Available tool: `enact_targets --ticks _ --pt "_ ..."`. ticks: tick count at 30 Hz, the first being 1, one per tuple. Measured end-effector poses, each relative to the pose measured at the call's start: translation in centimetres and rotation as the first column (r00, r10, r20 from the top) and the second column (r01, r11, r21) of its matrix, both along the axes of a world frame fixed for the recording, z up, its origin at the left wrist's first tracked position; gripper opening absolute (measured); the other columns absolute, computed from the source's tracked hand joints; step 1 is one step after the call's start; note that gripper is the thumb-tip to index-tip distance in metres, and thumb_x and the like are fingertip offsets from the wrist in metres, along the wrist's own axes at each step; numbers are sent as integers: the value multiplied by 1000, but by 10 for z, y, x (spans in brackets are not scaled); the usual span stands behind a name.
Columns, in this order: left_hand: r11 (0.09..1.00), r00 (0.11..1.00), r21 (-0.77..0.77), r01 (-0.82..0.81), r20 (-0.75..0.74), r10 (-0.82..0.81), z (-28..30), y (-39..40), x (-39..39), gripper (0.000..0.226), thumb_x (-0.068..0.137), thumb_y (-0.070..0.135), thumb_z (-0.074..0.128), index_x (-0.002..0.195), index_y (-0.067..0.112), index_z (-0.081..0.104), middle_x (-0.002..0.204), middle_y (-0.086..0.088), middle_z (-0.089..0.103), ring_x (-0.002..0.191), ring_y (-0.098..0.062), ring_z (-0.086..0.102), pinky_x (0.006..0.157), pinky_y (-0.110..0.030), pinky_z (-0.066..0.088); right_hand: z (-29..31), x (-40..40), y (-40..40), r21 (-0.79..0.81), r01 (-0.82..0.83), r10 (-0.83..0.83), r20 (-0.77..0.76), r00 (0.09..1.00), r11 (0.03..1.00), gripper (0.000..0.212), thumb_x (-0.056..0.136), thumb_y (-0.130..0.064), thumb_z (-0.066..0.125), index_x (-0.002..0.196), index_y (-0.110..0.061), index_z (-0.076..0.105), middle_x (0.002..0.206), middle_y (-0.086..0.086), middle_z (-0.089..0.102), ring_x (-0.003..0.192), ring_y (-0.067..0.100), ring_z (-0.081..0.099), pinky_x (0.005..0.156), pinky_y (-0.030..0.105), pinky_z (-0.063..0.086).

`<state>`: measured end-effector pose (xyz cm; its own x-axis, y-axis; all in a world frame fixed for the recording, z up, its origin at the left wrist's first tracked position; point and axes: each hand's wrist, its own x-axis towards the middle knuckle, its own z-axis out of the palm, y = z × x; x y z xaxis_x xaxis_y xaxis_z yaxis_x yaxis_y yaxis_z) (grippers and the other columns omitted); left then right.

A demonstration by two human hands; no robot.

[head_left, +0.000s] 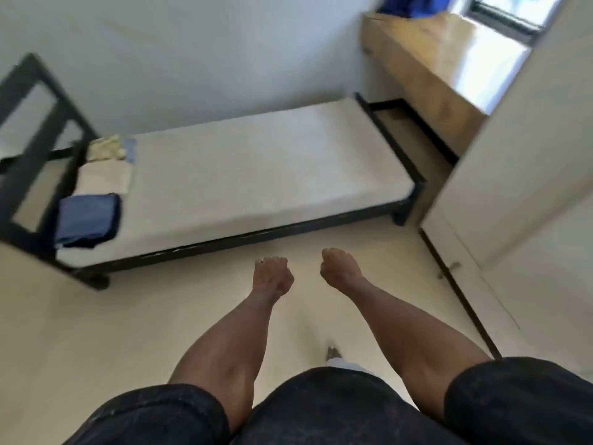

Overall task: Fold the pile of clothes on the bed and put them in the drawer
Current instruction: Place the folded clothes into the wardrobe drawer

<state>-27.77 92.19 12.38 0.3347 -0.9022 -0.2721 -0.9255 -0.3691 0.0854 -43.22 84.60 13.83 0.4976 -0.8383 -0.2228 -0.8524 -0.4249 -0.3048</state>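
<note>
White mattress beside pale floor

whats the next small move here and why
Probably step toward the head of the bed and reach for the blue folded clothes. Both the left hand and right hand are curled and hold nothing, out over the floor, while three folded stacks lie on the mattress, not yet put away.

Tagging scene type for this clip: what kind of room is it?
Most likely a small bedroom: a single bed with a bare mattress on a black frame, folded clothes at its head end, and a wooden dresser by the window.
</note>
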Motion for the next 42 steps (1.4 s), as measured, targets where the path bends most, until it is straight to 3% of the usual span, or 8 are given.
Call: enact_targets --ticks 7,13,17,19,22,28,36,42 --pt "909 908 28 -416 -40 417 -6 26 180 28 89 13 44 105 14 67 111 -10 69 108 -30 60 94 -36 38 -20 208 -35 161 -320 312 72 947 934 13 82 -5 44 74 -13 50 99 15 67 83 33 62 60 30 41" --pt "823 797 144 -550 -206 568 -19 -11 305 27 89 14 49 108 11 67 117 -12 66 109 -31 61 83 -31 47 -42 356 -90 252 -427 434 28 900 869 15 80 -4 43 80 -12 56 95 13 67 85 34 64 62 29 40" --pt "763 725 185 -620 -238 647 -20 -44 390 26 87 15 49 104 12 68 114 -12 67 104 -32 62 84 -32 49 -39 446 -143 268 -471 487 5 873 841 22 86 -8 47 99 -6 64 107 16 66 96 36 64 68 29 42" --pt "726 681 167 -667 -260 685 -19 -58 428 22 90 19 50 103 12 66 113 -10 66 102 -30 62 83 -32 49 -36 485 -167 264 -478 499 -12 867 838 17 86 -7 46 93 -6 62 106 18 66 93 36 63 67 29 41" --pt "708 658 146 -691 -279 699 -20 -78 483 21 92 20 52 107 10 62 115 -10 64 103 -28 60 83 -32 48 -36 540 -197 281 -479 501 -8 865 832 13 81 -5 44 83 -6 57 100 18 66 87 37 63 65 30 41" --pt "736 685 160 -658 -278 673 -33 -132 601 45 94 15 47 139 10 44 142 -10 46 128 -28 43 106 -35 35 -53 649 -253 290 -422 452 -40 891 859 18 81 -5 45 89 -3 61 97 15 66 86 37 63 65 31 43" --pt "799 743 177 -575 -295 600 -87 -224 838 50 97 18 49 145 6 39 148 -12 42 135 -29 40 110 -37 34 -106 843 -339 325 -189 237 -115 965 927 17 81 -4 45 88 -4 61 96 16 67 76 32 55 67 30 43" --pt "764 687 116 -635 -368 627 -171 -296 1042 54 103 30 45 149 4 32 152 -16 35 140 -32 32 113 -39 25 -197 1060 -395 495 -86 159 -108 981 865 23 92 -17 52 104 -3 66 111 19 67 104 38 63 82 31 48"
